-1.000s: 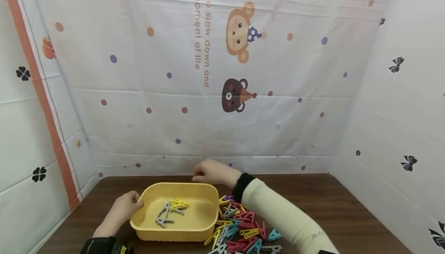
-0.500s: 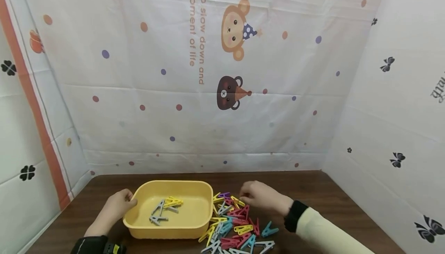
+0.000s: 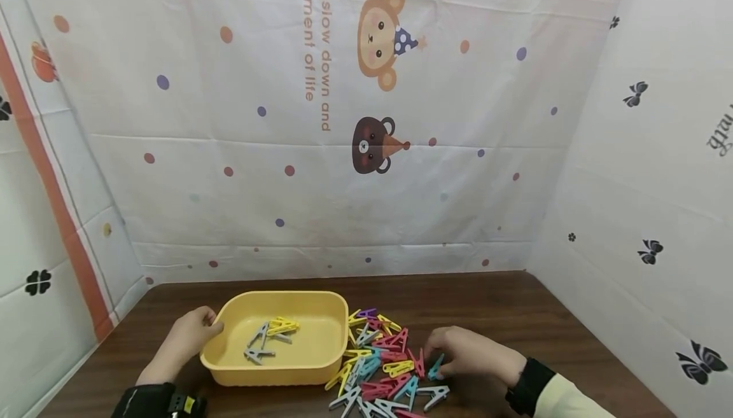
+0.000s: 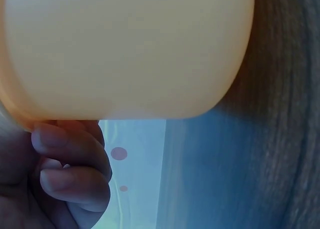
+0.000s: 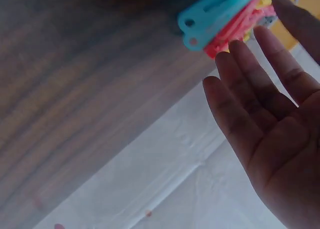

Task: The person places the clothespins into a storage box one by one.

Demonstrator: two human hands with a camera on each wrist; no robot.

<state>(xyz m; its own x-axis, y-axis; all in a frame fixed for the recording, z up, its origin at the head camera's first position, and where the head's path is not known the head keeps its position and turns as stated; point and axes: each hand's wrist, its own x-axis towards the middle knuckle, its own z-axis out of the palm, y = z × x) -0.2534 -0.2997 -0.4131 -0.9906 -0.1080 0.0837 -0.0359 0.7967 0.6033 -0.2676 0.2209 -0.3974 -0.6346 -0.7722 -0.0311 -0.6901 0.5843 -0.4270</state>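
Note:
My left hand (image 3: 190, 334) grips the left rim of a yellow plastic basin (image 3: 269, 376). The left wrist view shows its fingers (image 4: 75, 144) curled against the edge. Inside the basin lie several grey clothespins (image 3: 259, 355) and yellow clothespins (image 3: 283, 326). My right hand (image 3: 476, 351) is low over the table at the right of a loose clothespin heap, with its fingertips right at a blue clothespin (image 3: 436, 368). In the right wrist view the fingers (image 5: 245, 64) reach out fairly straight and apart, below the blue clothespin (image 5: 215, 14) and a red clothespin (image 5: 235, 31).
Against the basin's right side spreads the heap, with red clothespins (image 3: 395, 341), yellow, blue and grey ones, plus a purple clothespin (image 3: 367, 313) at the back. The dark wooden table (image 3: 458, 297) ends at a printed white cloth (image 3: 321, 214) behind, with more cloth at both sides.
My right hand has moved from above the basin's far right corner, rightward past the heap, then down toward the blue clothespin. The left hand stays at the basin rim. The head view has shifted slightly.

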